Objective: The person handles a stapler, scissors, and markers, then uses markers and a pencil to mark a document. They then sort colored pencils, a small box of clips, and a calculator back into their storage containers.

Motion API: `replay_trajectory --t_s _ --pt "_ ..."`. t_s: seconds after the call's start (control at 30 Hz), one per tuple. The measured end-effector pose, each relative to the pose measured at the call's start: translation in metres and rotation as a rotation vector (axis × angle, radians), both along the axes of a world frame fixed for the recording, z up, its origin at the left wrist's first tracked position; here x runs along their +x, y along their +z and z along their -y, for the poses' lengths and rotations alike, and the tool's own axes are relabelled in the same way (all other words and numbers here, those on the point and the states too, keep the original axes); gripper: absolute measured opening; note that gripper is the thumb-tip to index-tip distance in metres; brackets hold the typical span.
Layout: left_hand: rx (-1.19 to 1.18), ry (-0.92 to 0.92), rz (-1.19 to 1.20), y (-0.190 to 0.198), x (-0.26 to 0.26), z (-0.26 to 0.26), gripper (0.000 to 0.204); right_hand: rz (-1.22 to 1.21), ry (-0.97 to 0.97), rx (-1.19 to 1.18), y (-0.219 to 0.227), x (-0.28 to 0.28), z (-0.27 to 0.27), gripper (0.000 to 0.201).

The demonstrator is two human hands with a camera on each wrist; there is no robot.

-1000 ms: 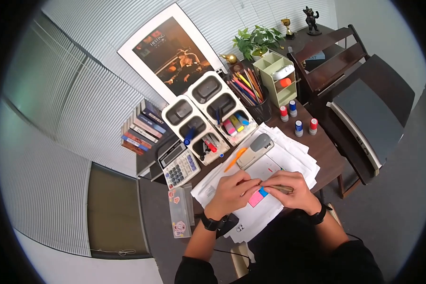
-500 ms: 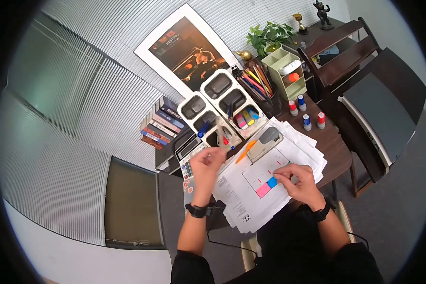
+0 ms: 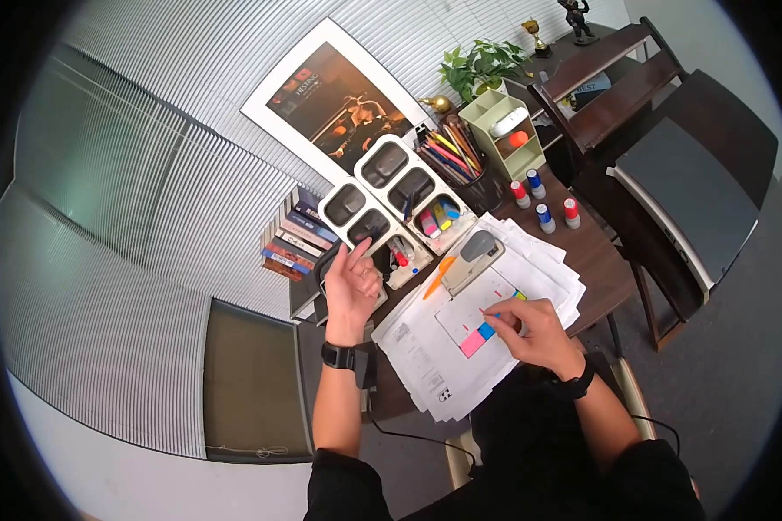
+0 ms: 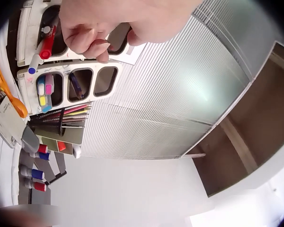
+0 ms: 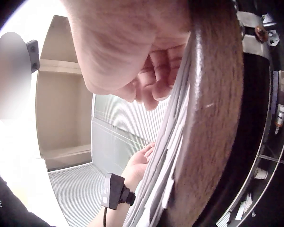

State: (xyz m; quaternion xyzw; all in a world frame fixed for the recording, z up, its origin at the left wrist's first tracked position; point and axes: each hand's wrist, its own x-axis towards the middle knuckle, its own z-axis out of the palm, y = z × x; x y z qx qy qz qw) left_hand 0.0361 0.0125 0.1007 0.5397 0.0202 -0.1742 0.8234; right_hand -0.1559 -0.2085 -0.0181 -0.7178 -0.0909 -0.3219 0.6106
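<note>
My left hand (image 3: 352, 291) is raised by the white desk organizer (image 3: 339, 187), its index finger reaching towards a front compartment; no pen shows in it. In the left wrist view its fingers (image 4: 92, 42) are loosely bent over the organizer, beside a red marker (image 4: 48, 43). Over the paper (image 3: 417, 365), my right hand (image 3: 534, 334) hangs with loosely bent fingers and thumb near the index fingertip. Nothing shows between them. Under it lie a pink block (image 3: 472, 345) and a blue block (image 3: 487, 331), partly covered by the hand. An orange pen (image 3: 439, 278) lies beside a stapler (image 3: 473, 260).
Several red- and blue-capped small bottles (image 3: 544, 217) stand at the table's right. Behind are a pencil cup (image 3: 482, 191), a green holder (image 3: 521, 161), a plant (image 3: 482, 69) and a framed poster (image 3: 339, 104). Books (image 3: 291, 243) stand at the left; a folding chair (image 3: 686, 200) is at the right.
My hands were together over the paper around a thin pen-like item. The left hand carried it, blurred, up-left to the organizer and now shows without it; the right stays over the paper.
</note>
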Motion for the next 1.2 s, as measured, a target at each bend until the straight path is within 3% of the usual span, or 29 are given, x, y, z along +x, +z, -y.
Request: replay_trajectory --t_s 0.13,0.33,0.47,0.53,0.63,0.7,0.73,0.8,0.87,0.97,1.07,1.2 --pt "0.013 -0.052 0.183 -0.008 -0.016 -0.009 0.05 -0.011 -0.005 0.033 0.003 -0.001 0.001 0.006" --pt "-0.025 0.086 0.298 -0.026 -0.025 -0.014 0.039 -0.034 -0.021 -0.029 0.003 -0.001 0.0 0.005" --pt "-0.063 0.004 0.495 -0.055 -0.026 -0.004 0.038 -0.084 -0.029 -0.049 0.004 0.0 -0.001 0.006" --pt "0.104 -0.101 0.615 -0.073 -0.027 0.005 0.039 -0.107 -0.024 -0.08 0.002 0.0 -0.001 0.007" --pt "-0.035 -0.284 0.531 -0.093 -0.034 0.022 0.042 -0.108 0.02 0.047 -0.003 0.004 -0.001 0.012" --pt "-0.093 -0.336 0.504 -0.097 -0.033 0.022 0.042 -0.172 0.137 0.507 -0.005 0.008 0.002 0.023" --pt "-0.132 -0.409 0.477 -0.099 -0.032 0.021 0.042 -0.182 0.143 0.486 -0.006 0.009 0.006 0.023" --pt "-0.174 -0.385 0.455 -0.103 -0.029 0.015 0.042 -0.185 0.132 0.662 -0.01 0.011 0.012 0.032" --pt "-0.218 -0.377 0.312 -0.11 -0.027 0.01 0.042 -0.2 0.141 0.676 -0.012 0.011 0.016 0.036" --pt "-0.22 -0.34 0.29 -0.119 -0.025 0.002 0.041 -0.128 0.208 0.955 -0.01 0.007 0.022 0.043" --pt "-0.259 -0.34 0.242 -0.114 -0.02 0.0 0.041 -0.11 0.249 1.1 -0.015 0.01 0.026 0.04" --pt "-0.268 -0.332 0.243 -0.106 -0.02 0.002 0.043 -0.068 0.315 1.013 -0.014 0.012 0.028 0.038"
